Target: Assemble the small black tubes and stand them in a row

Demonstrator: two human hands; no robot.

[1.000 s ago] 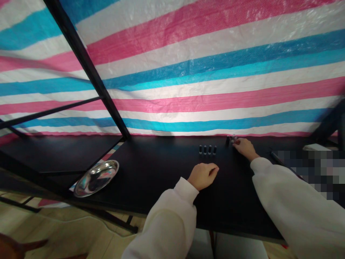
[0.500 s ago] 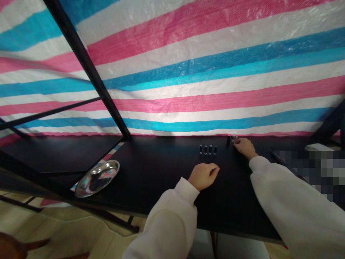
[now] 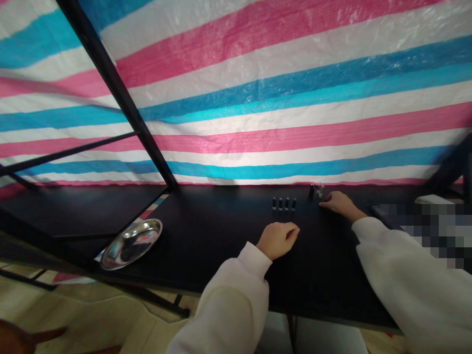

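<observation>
My left hand [image 3: 278, 240] lies loosely curled on the black table, thumb close to the fingers, with nothing seen in it. Just beyond it, several small dark cylinders with pale ends [image 3: 286, 204] stand upright in a row. My right hand [image 3: 341, 205] is farther right, its thumb and forefinger slightly apart and nothing visible between them. Close to its fingertips, but not held, stands a small clear object [image 3: 320, 190], too small to name. Beside that is a taller dark upright piece [image 3: 311, 191].
An oval shiny metal tray [image 3: 157, 231] sits at the left edge of the black table [image 3: 206, 221]. A black metal frame post [image 3: 121, 98] slants up on the left. Striped plastic sheeting [image 3: 258, 118] hangs behind. A white item [image 3: 433, 199] and a blurred-out patch are at the right.
My right hand has let go of the small clear object and drawn back slightly to the right and nearer me. My left hand has stayed in place.
</observation>
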